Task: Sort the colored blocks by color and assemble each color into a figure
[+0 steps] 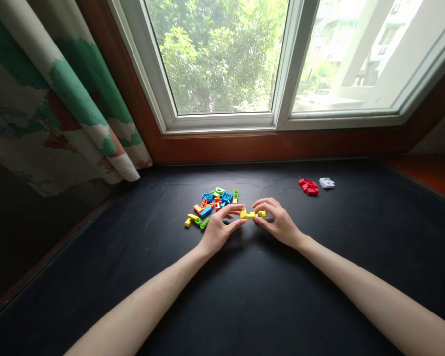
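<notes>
Between my two hands are yellow plastic building blocks (251, 215), lined up end to end in a short row. My left hand (219, 227) pinches the block at the row's left end between thumb and fingers. With thumb and fingertips, my right hand (278, 222) grips the row near its right end. Whether the yellow blocks are all joined is too small to tell. Just beyond my left hand lies a loose pile of blue, green, orange and red blocks (206, 211), partly hidden by its fingers. A yellow block (188, 223) rests at the pile's near left edge.
A cluster of red blocks (309, 187) sits to the far right, with white blocks (327, 183) beside it. All lie on a black-covered table (244, 296). A window (222, 123) rises behind the table, and a patterned curtain (81, 99) hangs at left.
</notes>
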Demonstrator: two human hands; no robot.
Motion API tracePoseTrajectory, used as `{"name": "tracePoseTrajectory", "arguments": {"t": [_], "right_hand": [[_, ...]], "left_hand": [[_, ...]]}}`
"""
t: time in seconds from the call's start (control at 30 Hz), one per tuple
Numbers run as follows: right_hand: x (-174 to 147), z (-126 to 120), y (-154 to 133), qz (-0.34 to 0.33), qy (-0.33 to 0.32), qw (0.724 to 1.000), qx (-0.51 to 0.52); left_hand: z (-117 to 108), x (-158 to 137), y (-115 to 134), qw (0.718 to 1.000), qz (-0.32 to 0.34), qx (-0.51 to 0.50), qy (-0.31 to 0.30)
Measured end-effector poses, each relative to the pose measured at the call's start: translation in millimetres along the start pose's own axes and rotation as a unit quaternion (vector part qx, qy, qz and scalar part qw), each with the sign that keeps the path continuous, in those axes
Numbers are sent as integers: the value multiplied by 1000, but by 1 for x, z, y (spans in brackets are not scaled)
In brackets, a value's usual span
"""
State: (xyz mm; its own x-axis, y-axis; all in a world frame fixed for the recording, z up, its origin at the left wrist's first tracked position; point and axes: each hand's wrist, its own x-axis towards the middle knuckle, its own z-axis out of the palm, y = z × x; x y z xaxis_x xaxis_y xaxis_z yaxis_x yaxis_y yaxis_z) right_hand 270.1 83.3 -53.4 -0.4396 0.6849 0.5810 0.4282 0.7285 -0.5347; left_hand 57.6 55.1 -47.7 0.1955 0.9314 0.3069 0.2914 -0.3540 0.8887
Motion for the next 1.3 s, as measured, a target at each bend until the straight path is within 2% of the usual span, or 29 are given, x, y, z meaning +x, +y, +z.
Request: {"name": "tracePoseTrajectory", "arguments": {"t": [0.5, 0.63, 0.77, 1.0, 1.17, 1.3], "right_hand": [[0, -3, -2, 5, -17, 1000, 13], [1, -11, 9, 46, 12, 998, 35], [3, -25, 31, 99, 40, 993, 47], [5, -36, 56, 146, 46, 988, 31], [4, -34, 54, 121, 35, 992, 21], [4, -27, 45, 95, 24, 995, 12]], "left_hand": [[0, 0, -4, 1000, 23, 17, 2], [2, -1, -2, 999, 33, 8, -11], [5, -2, -3, 997, 45, 56, -31], [6, -6, -5, 977, 109, 167, -74], [9, -7, 0, 949, 173, 234, -118], [11, -7, 3, 939, 185, 259, -133]]}}
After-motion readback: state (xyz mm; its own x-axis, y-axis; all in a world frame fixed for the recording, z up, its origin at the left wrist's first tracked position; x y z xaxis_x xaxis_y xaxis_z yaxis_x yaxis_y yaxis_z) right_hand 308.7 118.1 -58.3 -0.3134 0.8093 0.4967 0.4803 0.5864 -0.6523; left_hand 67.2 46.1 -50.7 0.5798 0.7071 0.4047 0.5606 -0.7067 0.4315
